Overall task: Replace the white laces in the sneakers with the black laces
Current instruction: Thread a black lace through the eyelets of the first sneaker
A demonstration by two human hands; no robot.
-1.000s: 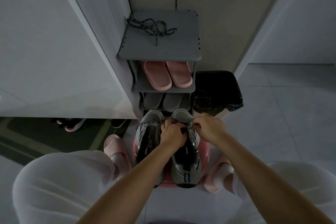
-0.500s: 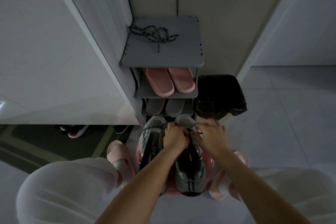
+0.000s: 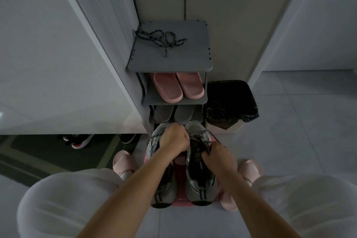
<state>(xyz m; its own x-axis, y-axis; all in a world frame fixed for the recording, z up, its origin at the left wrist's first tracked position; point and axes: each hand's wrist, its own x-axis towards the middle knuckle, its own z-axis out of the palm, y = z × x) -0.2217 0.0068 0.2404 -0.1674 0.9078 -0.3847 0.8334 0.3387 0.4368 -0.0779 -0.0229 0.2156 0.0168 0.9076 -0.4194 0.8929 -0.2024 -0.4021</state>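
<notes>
Lining bin, black bag, perhaps laces inside; slippers on rack

No text, label, brand, number or sign could be read anywhere in the dim head view: the pair of grey mesh sneakers showed only dark stripes at the heels, no lettering, and the grey plastic shoe rack and the black-lined waste bin carried no legible markings
</notes>
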